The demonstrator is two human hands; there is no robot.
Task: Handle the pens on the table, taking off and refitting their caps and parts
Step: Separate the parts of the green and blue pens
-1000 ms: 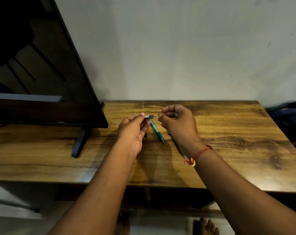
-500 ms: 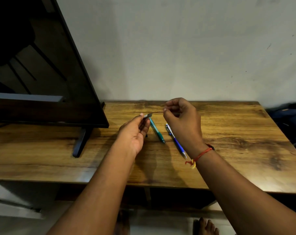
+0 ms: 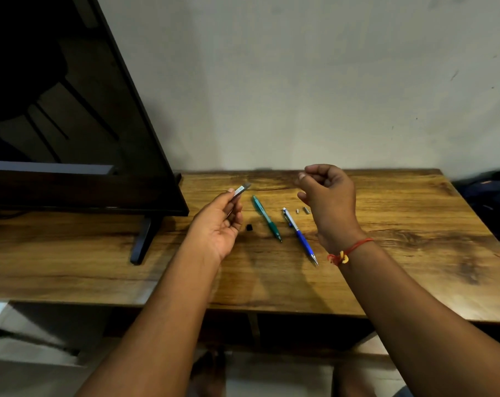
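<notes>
Wooden table (image 3: 400, 253) below: green pen (image 3: 267, 217) and blue pen (image 3: 299, 235) lay side by side, apart. My left hand (image 3: 217, 227) pinched a silver barrel (image 3: 241, 190) above it; my right hand (image 3: 329, 202) hovered, fingers curled, and whether it held anything I couldn't tell.

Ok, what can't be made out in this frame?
All in the head view:
- Whether the right hand pinches anything: its curled fingers cover the tips, and anything thin there is too small to see.
- The silver pen part: its lower end is hidden in the left hand.
- The small silver bits and the black piece on the table: too small to identify.
</notes>
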